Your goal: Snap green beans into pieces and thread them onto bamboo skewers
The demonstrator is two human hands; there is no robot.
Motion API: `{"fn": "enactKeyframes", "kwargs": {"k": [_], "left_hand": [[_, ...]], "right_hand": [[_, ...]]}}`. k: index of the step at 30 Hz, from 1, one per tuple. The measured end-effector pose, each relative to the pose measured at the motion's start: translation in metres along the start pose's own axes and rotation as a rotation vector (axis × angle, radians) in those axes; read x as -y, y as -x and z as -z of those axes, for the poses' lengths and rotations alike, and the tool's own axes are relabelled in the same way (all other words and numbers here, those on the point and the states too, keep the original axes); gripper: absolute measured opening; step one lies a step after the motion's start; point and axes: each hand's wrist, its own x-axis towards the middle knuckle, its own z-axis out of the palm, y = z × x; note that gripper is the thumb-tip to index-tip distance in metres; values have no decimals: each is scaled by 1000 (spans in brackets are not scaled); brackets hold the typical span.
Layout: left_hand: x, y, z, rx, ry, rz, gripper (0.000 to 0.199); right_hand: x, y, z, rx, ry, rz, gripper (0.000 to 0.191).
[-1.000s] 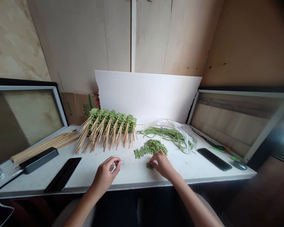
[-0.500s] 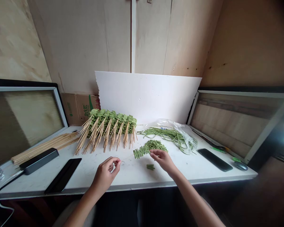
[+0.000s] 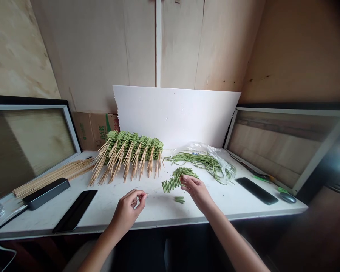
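Note:
My left hand [image 3: 129, 207] is closed in a pinch over the front of the table. Between its fingers is a thin pale bamboo skewer [image 3: 136, 200], with its tip poking out to the right. My right hand [image 3: 196, 190] is closed on one end of a row of cut green bean pieces [image 3: 170, 184], which lie side by side as if threaded together. Behind that hand lies a heap of loose cut bean pieces [image 3: 189, 172]. A few more bean pieces [image 3: 179, 199] rest on the table just below the row.
Skewered beans [image 3: 136, 139] are stacked at the back left, sticks facing forward. Bare skewers [image 3: 53, 174], a black box [image 3: 47, 192] and a dark phone-like slab [image 3: 76, 210] lie left. Long whole beans [image 3: 195, 160] with a plastic bag [image 3: 219, 160], another slab [image 3: 257, 190] and a mouse [image 3: 287, 198] lie right.
My left hand has shifted slightly right, and more of the skewer shows in its grip. My right hand has tilted the bean row a little and moved it slightly right.

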Motion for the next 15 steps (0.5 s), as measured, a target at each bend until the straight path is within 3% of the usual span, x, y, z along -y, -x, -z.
{"fn": "enactKeyframes", "kwargs": {"k": [15], "left_hand": [[-1, -2, 3, 1, -45, -24, 19]], "right_hand": [[-5, -1, 7, 15, 122, 51, 32]]}}
